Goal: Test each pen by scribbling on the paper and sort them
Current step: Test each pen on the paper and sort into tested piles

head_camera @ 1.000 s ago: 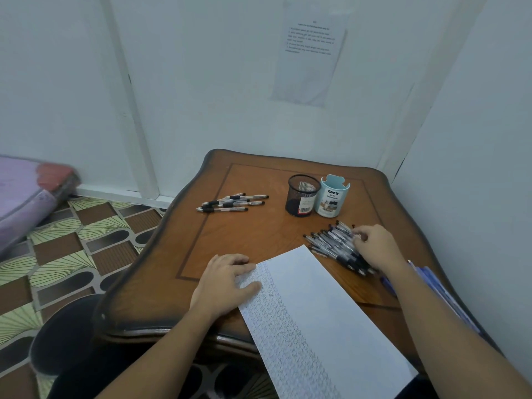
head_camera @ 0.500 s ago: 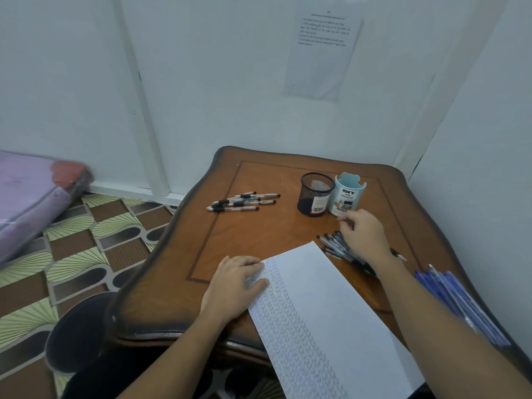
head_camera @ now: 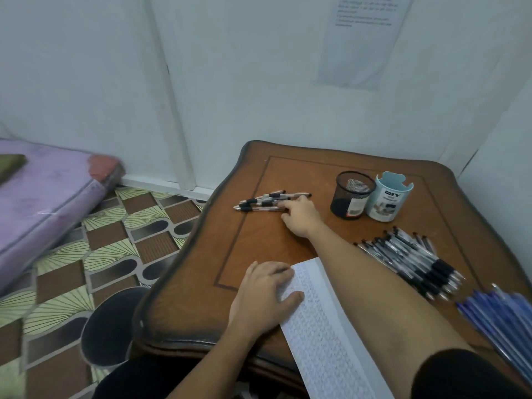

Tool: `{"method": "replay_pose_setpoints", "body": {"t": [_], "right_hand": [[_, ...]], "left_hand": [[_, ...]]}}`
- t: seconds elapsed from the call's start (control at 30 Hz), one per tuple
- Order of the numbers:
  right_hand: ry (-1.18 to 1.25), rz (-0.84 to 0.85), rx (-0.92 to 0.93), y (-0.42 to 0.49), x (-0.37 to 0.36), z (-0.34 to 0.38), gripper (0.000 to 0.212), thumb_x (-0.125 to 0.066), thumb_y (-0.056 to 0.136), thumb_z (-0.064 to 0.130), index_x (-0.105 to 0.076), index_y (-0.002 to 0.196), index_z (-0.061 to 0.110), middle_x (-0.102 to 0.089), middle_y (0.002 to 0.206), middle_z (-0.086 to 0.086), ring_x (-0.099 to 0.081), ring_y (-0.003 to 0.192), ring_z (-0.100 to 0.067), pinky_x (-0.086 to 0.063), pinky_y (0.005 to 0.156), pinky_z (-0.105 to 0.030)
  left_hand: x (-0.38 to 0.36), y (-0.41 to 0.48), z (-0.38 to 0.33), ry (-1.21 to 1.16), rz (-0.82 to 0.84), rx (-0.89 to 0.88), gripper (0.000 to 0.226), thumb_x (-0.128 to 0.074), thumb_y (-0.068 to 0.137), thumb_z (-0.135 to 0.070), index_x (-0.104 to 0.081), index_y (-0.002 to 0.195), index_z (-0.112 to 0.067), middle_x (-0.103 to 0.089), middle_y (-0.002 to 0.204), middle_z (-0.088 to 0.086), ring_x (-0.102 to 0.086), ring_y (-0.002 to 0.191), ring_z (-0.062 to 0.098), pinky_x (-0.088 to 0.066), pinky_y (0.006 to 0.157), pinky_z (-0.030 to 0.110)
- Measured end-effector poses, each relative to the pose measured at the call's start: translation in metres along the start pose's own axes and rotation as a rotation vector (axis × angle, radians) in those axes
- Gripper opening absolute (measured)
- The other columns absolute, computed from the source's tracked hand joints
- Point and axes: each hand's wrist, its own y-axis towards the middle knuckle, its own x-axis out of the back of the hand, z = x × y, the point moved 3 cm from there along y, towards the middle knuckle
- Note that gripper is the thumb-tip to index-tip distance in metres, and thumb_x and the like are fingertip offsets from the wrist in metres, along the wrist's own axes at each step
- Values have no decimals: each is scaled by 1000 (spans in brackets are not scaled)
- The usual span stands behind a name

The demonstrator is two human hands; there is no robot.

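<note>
1. Left hand [head_camera: 266,295] lies flat, fingers straight and spread, grip apart. It presses on the left edge of the long white paper sheet [head_camera: 325,326].
2. The sheet lies slanted on the near part of the brown wooden desk [head_camera: 302,174] and runs off its near edge. Rows of small scribbles fill its left strip.
3. Right hand [head_camera: 300,216] is stretched to the far-left part of the desk. Its fingertips are on the ends of a small row of clear pens with black sleeves [head_camera: 264,201]. Cannot tell whether the grip pinches one pen or only touches them.
4. A large heap of matching clear pens [head_camera: 411,260] lies on the right side, well apart from the small row.
5. A bundle of blue pens [head_camera: 501,315] sits at the near-right edge, blurred.
6. A black mesh cup [head_camera: 349,194] and a pale blue plastic cup marked "DIY" [head_camera: 387,198] stand upright side by side at the far side.
7. White printed notice [head_camera: 362,38] on the wall; purple mattress [head_camera: 43,203] on the patterned tile floor [head_camera: 115,246].
</note>
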Motion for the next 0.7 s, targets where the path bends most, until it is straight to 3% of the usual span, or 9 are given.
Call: {"method": "replay_pose_setpoints", "body": {"t": [0.13, 0.33, 0.43, 0.53, 0.63, 0.7], "right_hand": [[5, -62, -21, -1, 0, -1, 16, -53, 100, 25, -62, 113, 22, -49, 127, -9, -43, 122, -29, -40, 99, -40], [-100, 46, -26, -27, 19, -22, 23, -52, 100, 18, -62, 119, 11, -62, 119, -11, -58, 108, -26, -50, 94, -39], [-38, 51, -59, -48, 35, -35, 16, -60, 97, 19, -67, 110, 14, -63, 111, -7, -60, 98, -21, -51, 88, -35], [248, -62, -66, -70, 52, -49, 1, -67, 92, 22, -67, 93, 22, -58, 104, 0, -55, 92, -14, -44, 81, -32], [754, -178, -123, -94, 64, -55, 2, -68, 93, 20, -68, 94, 18, -68, 97, 2, -61, 95, -14, -52, 77, -33], [1133, -247, -154, -107, 69, -55, 2, -62, 97, 15, -64, 96, 16, -69, 104, -5, -65, 99, -19, -55, 77, -33]], "left_hand": [[0, 0, 2, -2, -3, -3, 59, -51, 83, -60, -58, 132, -28, -48, 137, -21, -35, 128, -4, -8, 119, 34], [1, 1, 1, 12, 15, -14, 62, -48, 82, -61, -58, 133, -28, -49, 137, -19, -36, 128, -2, -10, 119, 35], [2, 1, -1, 19, 25, -5, 64, -46, 81, -61, -57, 134, -28, -48, 138, -19, -36, 129, -1, -8, 117, 33], [2, 1, -1, 32, 31, 1, 66, -43, 80, -62, -58, 134, -28, -48, 138, -19, -36, 130, -1, -10, 117, 34], [2, 1, -1, 34, 36, -1, 71, -39, 77, -66, -58, 134, -28, -48, 138, -19, -36, 130, 0, -11, 117, 34], [1, 0, 0, 26, 36, 0, 75, -37, 74, -68, -58, 134, -27, -48, 138, -19, -37, 130, 0, -11, 117, 34]]}}
